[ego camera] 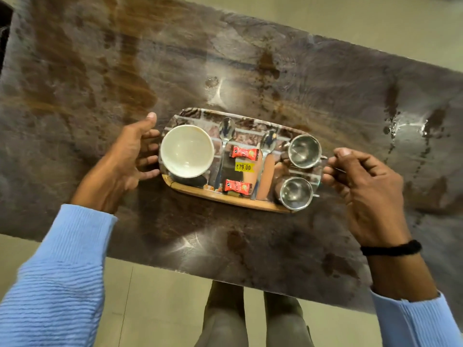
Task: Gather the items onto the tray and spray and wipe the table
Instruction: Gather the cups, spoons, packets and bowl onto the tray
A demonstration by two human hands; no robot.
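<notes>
Looking down on a glossy, dark brown marbled table, with an oval tray lying near its middle. Gripping the tray's left end with the left hand, fingers curling against the edge and thumb stretching beside the far corner. Pinching the right end with the right hand, thumb and bent fingers closing on the rim, possibly catching a cup handle too. Judging the step as lifting the loaded tray away, clearing the top for spraying and wiping. Doing it well by raising both ends together, keeping the tray level, moving slowly and guarding against sliding or toppling. Carrying, from left to right: a white bowl, a steel spoon, two red sweet wrappers flanking a yellow price sticker, a second spoon, and two upright steel cups, one behind the other. Showing a mirror-bright tray face with a wooden-looking near edge.
</notes>
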